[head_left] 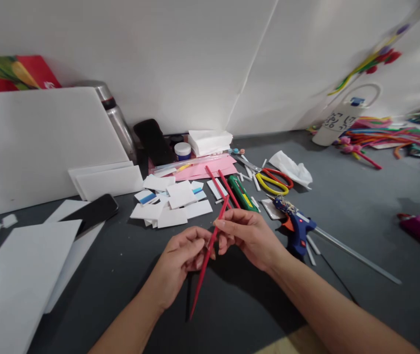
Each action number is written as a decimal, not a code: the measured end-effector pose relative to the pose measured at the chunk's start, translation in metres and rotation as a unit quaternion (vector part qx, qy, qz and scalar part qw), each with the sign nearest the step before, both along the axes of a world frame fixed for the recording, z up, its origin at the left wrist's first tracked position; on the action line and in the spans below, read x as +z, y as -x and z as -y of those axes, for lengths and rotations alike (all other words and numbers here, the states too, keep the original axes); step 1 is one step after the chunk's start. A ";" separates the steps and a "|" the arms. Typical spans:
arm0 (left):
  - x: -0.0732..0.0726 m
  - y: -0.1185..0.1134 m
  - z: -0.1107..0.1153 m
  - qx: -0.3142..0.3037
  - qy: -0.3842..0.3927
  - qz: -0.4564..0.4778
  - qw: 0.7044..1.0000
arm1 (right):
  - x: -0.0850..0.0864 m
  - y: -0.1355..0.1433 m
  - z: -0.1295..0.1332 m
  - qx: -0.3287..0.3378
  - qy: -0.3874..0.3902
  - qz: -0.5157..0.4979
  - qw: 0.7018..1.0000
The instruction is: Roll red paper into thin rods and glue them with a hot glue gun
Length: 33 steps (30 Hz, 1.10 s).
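A thin red strip [203,275], slanting from lower left to upper right, is held between my two hands above the dark table. My left hand [182,260] pinches it near the middle. Higher up, the thumb and fingers of my right hand [249,236] close on the same strip. Just beyond my hands lie two more red strips [228,189] beside a green cutter [243,193]. White card pieces [180,196] sit in a loose pile to their left. Right of my right hand rests a blue glue gun [300,233] with a long clear glue stick in it.
Scissors [274,181] with red and yellow handles and a crumpled tissue [291,169] lie at the back right. White boards [29,275] and a black phone [92,212] are on the left. A steel bottle [119,125] stands behind. Colourful pipe cleaners [390,135] lie far right.
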<state>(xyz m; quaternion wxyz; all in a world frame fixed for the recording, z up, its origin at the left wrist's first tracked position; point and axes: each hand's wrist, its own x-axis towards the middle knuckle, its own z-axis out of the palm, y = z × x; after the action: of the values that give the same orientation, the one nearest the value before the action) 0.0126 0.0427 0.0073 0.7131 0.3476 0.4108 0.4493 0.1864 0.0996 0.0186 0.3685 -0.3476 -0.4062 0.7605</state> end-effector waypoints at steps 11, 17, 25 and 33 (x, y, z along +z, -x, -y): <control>-0.004 -0.004 -0.003 0.026 -0.092 -0.120 0.988 | -0.002 0.004 0.004 0.040 0.028 -0.010 0.999; -0.002 -0.001 -0.002 -0.008 -0.073 -0.127 0.989 | 0.001 -0.003 -0.005 -0.010 0.008 -0.001 1.000; -0.002 -0.004 0.001 0.008 -0.037 -0.150 0.988 | -0.001 0.000 0.000 0.051 0.008 0.006 0.999; -0.002 -0.002 -0.001 -0.004 0.006 -0.102 0.995 | -0.004 0.001 0.003 0.093 -0.027 0.005 0.995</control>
<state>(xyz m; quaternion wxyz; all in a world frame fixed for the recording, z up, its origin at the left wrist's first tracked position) 0.0150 0.0434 0.0057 0.6719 0.3887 0.4824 0.4059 0.1858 0.0967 0.0147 0.3038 -0.3021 -0.4584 0.7787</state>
